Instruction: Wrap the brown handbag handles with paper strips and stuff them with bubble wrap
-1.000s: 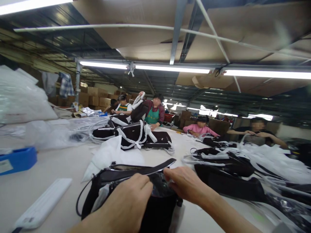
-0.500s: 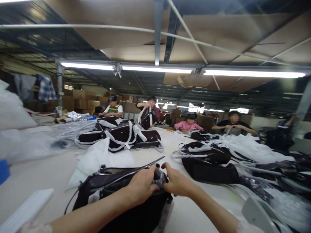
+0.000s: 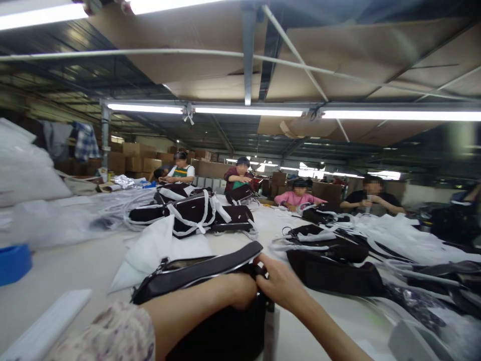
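The left hand [image 3: 242, 292] and the right hand [image 3: 278, 281] are close together and touch each other. Both are curled tight on the top of a dark handbag [image 3: 221, 328], right at the end of its metal zip [image 3: 210, 268]. The zip is partly open, and a bit of tan lining [image 3: 184, 262] shows inside. The bag sits on a pale surface [image 3: 67, 265], just in front of the hands, and its lower part goes out of view. A flowery sleeve [image 3: 112, 333] covers the left arm.

Just past the hands on the left side lies a white cloth bag [image 3: 150, 248], touching the handbag. Further left of the hands are a long white flat strip [image 3: 45, 318] and a blue tub [image 3: 13, 263].

To the right of the hands are more dark bags [image 3: 330, 271] with white straps and sheets around them. Straight ahead, well past the hands, is a pile of dark bags tied with white bands [image 3: 191, 213].

Across the surface, far from the hands, sit co-workers. One wears a green apron [image 3: 238, 183], and one wears a pink top [image 3: 298, 194]. Brown cardboard boxes [image 3: 135, 163] are stacked behind them.
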Demonstrator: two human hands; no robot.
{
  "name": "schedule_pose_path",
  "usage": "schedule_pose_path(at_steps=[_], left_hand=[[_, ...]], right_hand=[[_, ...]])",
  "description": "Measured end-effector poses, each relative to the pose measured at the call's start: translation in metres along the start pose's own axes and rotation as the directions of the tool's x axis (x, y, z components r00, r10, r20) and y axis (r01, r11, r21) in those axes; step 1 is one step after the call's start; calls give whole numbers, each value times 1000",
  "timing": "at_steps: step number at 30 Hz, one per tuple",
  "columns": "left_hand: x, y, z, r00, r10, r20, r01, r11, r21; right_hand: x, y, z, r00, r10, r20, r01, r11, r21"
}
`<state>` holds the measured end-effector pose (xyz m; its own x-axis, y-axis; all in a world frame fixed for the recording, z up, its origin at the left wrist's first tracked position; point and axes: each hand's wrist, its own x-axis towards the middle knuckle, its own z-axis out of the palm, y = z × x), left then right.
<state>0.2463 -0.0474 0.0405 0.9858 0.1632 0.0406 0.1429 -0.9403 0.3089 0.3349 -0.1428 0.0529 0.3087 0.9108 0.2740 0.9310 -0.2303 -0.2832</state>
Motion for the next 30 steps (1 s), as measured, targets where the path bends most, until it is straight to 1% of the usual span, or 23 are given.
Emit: schedule_pose_path(at_steps=[1, 3, 4, 6, 7, 8, 9, 10, 11, 12, 13, 14, 16, 17, 18, 20, 21, 22, 23, 25, 27, 28, 30], left_hand=[[-7, 4, -7, 999, 9, 42, -11, 999, 32], [-34, 12, -29, 995, 35, 93, -43, 995, 86], [-52, 17, -42, 995, 58, 79, -65, 994, 91], [-95, 21, -69, 993, 115, 5, -115, 991, 71], [-119, 19, -82, 988, 120, -96, -118, 993, 22], [-142, 14, -91, 978, 67, -199, -72, 997, -19], [-164, 6, -97, 946, -38, -321, 26, 999, -39], [-185, -6, -100, 889, -163, -429, 154, 987, -56], [-204, -19, -98, 827, -292, -481, 292, 953, -78], [-219, -34, -93, 768, -411, -491, 409, 905, -116], [-232, -49, -85, 730, -508, -457, 488, 856, -172], [-242, -63, -76, 716, -582, -384, 522, 813, -257], [-253, -84, -57, 715, -661, -227, 516, 718, -467], [-256, -90, -50, 718, -672, -179, 494, 674, -549], [-257, -93, -44, 718, -677, -159, 470, 641, -606], [-257, -91, -39, 717, -677, -166, 428, 616, -661], [-258, -89, -38, 724, -669, -170, 406, 612, -679], [-259, -86, -39, 734, -659, -164, 379, 599, -706], [-260, -83, -39, 745, -648, -158, 345, 577, -740], [-264, -78, -38, 760, -630, -160, 264, 524, -810], [-268, -78, -33, 763, -620, -182, 177, 472, -864], [-269, -79, -29, 762, -617, -198, 140, 456, -879], [-269, -82, -21, 749, -617, -242, 100, 466, -879]], right_hand=[[0, 4, 0, 1000, -2, 1, 2, 1000, -7], [-3, 12, 0, 1000, -8, 0, 8, 1000, -19], [-6, 15, -1, 1000, -9, -6, 9, 999, -38], [-13, 18, -3, 999, -25, -46, 19, 991, -134], [-18, 17, -5, 995, -49, -91, 29, 979, -200], [-22, 15, -7, 984, -105, -145, 64, 964, -259], [-26, 10, -9, 962, -186, -199, 123, 948, -293], [-30, 3, -10, 930, -275, -244, 201, 936, -291], [-33, -6, -12, 893, -359, -273, 295, 923, -249], [-35, -17, -13, 854, -435, -286, 395, 899, -187], [-36, -31, -13, 819, -501, -280, 488, 865, -118], [-36, -46, -12, 791, -551, -266, 558, 828, -54], [-32, -77, -8, 753, -617, -228, 639, 769, 29], [-27, -92, -6, 743, -635, -209, 658, 751, 57], [-21, -106, -3, 747, -638, -189, 659, 747, 84], [-7, -129, 2, 779, -614, -129, 627, 765, 144], [1, -138, 5, 795, -600, -89, 605, 777, 173], [8, -147, 6, 801, -597, -49, 593, 779, 204], [13, -155, 7, 792, -611, -11, 596, 768, 236], [17, -169, 10, 751, -658, 59, 614, 729, 302], [13, -183, 16, 719, -687, 107, 633, 710, 307], [8, -190, 22, 709, -694, 123, 651, 712, 262], [-4, -203, 37, 669, -727, 158, 725, 684, 81]])
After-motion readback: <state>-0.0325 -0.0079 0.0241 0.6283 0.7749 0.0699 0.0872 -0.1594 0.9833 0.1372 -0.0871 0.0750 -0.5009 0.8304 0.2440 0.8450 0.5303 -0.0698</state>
